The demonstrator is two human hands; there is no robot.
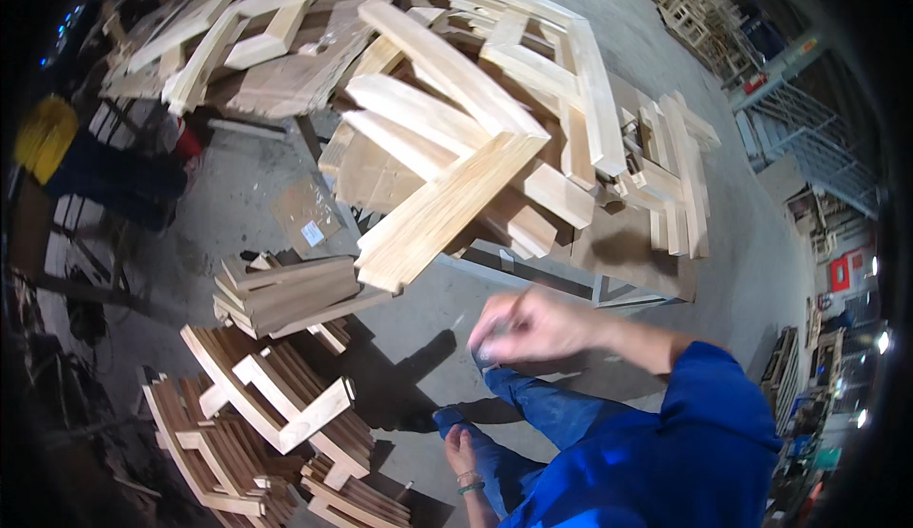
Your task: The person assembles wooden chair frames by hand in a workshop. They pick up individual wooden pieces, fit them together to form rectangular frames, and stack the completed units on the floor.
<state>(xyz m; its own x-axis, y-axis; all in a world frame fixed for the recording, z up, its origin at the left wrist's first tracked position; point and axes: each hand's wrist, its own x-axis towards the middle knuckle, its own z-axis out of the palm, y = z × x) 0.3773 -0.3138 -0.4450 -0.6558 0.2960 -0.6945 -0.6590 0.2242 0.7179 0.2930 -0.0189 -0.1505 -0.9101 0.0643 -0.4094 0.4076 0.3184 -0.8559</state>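
Note:
My right hand (537, 325) is raised in front of my body, just short of the bench. Its fingers are curled together in a pinch, and whatever they may hold is too blurred to name. Nearest to it is a pale L-shaped wooden frame piece (452, 206), lying tilted on top of a heap of similar joined pieces and jutting past the bench's near edge. Low beside my leg hangs my left hand (460, 450), fingers loosely stretched, with nothing visible in it. It touches no wood.
Stacked curved wooden frames (276, 395) stand on the floor at the left, with a bundle of boards (295, 295) behind them. More frame pieces (276, 29) lie on a far-left table. A person in a yellow top (46, 138) is at the left edge. Metal stairs (818, 138) rise at right.

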